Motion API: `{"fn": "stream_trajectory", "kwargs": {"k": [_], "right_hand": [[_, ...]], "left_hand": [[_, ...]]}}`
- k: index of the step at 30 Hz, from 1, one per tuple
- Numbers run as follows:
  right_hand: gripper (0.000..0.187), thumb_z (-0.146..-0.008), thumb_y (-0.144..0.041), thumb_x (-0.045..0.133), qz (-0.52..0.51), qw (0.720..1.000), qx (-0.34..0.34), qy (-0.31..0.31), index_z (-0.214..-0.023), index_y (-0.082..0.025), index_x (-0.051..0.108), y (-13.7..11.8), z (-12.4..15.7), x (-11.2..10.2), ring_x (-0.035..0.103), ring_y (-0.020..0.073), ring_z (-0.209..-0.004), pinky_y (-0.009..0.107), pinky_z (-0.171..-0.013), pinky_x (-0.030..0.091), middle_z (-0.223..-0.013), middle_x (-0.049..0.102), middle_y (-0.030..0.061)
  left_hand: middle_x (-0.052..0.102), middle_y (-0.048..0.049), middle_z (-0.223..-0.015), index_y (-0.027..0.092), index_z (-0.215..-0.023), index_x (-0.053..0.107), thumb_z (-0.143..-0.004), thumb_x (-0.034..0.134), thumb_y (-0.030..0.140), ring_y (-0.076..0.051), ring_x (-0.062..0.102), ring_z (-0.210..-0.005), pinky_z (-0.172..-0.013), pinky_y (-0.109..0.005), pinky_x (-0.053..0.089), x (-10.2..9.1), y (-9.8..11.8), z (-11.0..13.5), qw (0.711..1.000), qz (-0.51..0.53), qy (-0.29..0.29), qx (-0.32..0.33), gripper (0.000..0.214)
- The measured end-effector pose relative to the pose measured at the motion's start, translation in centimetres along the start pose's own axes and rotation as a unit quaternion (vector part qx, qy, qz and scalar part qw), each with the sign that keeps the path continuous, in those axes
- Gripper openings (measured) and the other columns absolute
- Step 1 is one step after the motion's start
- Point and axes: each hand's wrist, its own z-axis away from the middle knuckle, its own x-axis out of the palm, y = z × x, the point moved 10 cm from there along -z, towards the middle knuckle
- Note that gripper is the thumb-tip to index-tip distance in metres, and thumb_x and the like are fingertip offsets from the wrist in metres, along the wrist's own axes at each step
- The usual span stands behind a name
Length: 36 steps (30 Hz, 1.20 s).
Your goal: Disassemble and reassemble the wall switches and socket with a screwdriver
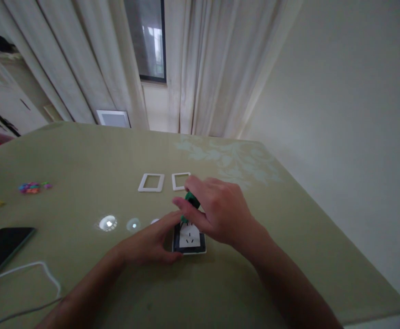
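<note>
A white wall socket module (189, 237) with a dark rim lies flat on the green table (83, 155) near its middle. My left hand (152, 242) rests beside it on the left, fingers touching its edge and steadying it. My right hand (217, 210) hovers over the socket's far end and is closed around a green-handled tool (190, 201), likely a screwdriver, whose tip points down at the socket. Two white rectangular frames lie just beyond: one (151, 182) fully visible, the other (179, 181) partly hidden by my right hand.
A dark phone (1, 249) and a white cable (32, 269) lie at the left front edge. Small coloured pieces (30, 187) sit at the far left. Curtains (200, 68) and a wall stand behind the table. Bright light spots (108, 223) reflect off the tabletop.
</note>
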Motion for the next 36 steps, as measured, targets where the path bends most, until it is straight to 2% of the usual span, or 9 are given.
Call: {"fn": "stream_trajectory", "kwargs": {"k": [3,7,13,19,24,29,31,34,36], "right_hand": [[0.034,-0.113,-0.049,0.046,-0.004,1.000,-0.001,-0.006,-0.104,-0.021,0.063,-0.1,-0.1,0.3,0.059,0.0197,-0.073,0.033,-0.066,0.034,-0.084,0.073,0.0031],[0.022,-0.109,-0.028,0.045,-0.100,0.989,-0.108,-0.021,-0.117,-0.018,0.062,-2.2,0.3,0.0,0.063,0.0222,-0.099,0.034,-0.087,0.046,-0.109,0.074,0.0085],[0.032,-0.111,-0.049,0.051,-0.025,0.999,-0.031,0.005,-0.108,-0.021,0.066,-0.3,0.1,0.1,0.064,0.0217,-0.081,0.033,-0.073,0.041,-0.091,0.075,0.0055],[0.021,-0.111,-0.031,0.048,-0.122,0.983,-0.133,-0.021,-0.120,-0.017,0.062,-2.6,0.7,0.1,0.067,0.0204,-0.101,0.031,-0.086,0.047,-0.110,0.075,0.0081],[0.044,-0.112,-0.058,0.048,-0.012,1.000,0.019,0.021,-0.095,-0.021,0.064,0.7,0.2,0.0,0.061,0.0187,-0.070,0.031,-0.066,0.038,-0.077,0.070,0.0034],[0.023,-0.112,-0.035,0.047,-0.136,0.985,-0.102,-0.005,-0.114,-0.020,0.065,-1.5,0.3,0.1,0.067,0.0202,-0.098,0.032,-0.087,0.048,-0.107,0.076,0.0070],[0.023,-0.109,-0.036,0.049,-0.114,0.990,-0.077,0.003,-0.112,-0.020,0.065,-0.9,0.2,0.0,0.067,0.0216,-0.096,0.033,-0.084,0.048,-0.104,0.076,0.0080],[0.033,-0.109,-0.050,0.053,-0.051,0.998,0.026,0.006,-0.098,-0.021,0.064,1.2,0.1,0.1,0.063,0.0199,-0.075,0.032,-0.071,0.043,-0.083,0.072,0.0038],[0.031,-0.110,-0.048,0.052,-0.080,0.997,-0.006,-0.013,-0.101,-0.021,0.065,0.3,0.1,0.2,0.065,0.0193,-0.079,0.031,-0.074,0.044,-0.087,0.073,0.0030]], "left_hand": [[0.067,-0.0107,-0.147,0.028,-0.154,0.055,-0.078,0.086,0.023,-0.038,0.060,-0.137,-0.117,-0.054,0.050,0.0,-0.2,0.0,1.000,0.004,-0.002,-0.004,0.083],[0.068,-0.0077,-0.142,0.027,-0.150,0.057,-0.081,0.085,0.026,-0.035,0.061,-0.133,-0.115,-0.050,0.052,0.1,-0.2,0.2,1.000,0.014,-0.009,-0.015,0.074],[0.066,-0.0086,-0.145,0.024,-0.147,0.057,-0.079,0.084,0.022,-0.035,0.062,-0.130,-0.113,-0.048,0.053,0.2,-0.7,0.2,0.999,0.020,-0.013,-0.038,0.073],[0.072,-0.0031,-0.130,0.024,-0.136,0.062,-0.082,0.080,0.022,-0.030,0.068,-0.118,-0.100,-0.037,0.059,0.5,-0.6,0.2,0.998,0.034,-0.024,-0.047,0.057],[0.068,-0.0056,-0.143,0.028,-0.147,0.059,-0.077,0.083,0.017,-0.034,0.063,-0.132,-0.113,-0.046,0.054,0.0,0.5,0.2,1.000,0.026,-0.001,-0.017,0.075],[0.071,-0.0058,-0.139,0.027,-0.146,0.060,-0.080,0.082,0.017,-0.034,0.066,-0.128,-0.109,-0.045,0.057,0.2,-0.1,0.1,0.999,0.043,-0.009,-0.021,0.071],[0.069,-0.0085,-0.143,0.027,-0.149,0.058,-0.080,0.083,0.019,-0.035,0.064,-0.132,-0.112,-0.049,0.055,0.3,-0.3,0.1,0.999,0.042,-0.011,-0.011,0.074],[0.063,-0.0109,-0.152,0.028,-0.155,0.053,-0.077,0.086,0.019,-0.038,0.059,-0.140,-0.119,-0.055,0.049,0.1,-0.3,0.1,1.000,0.018,-0.002,-0.001,0.085],[0.065,-0.0080,-0.150,0.027,-0.153,0.055,-0.079,0.084,0.018,-0.036,0.061,-0.137,-0.118,-0.051,0.050,0.0,0.0,0.2,1.000,0.010,0.004,-0.001,0.080]]}}
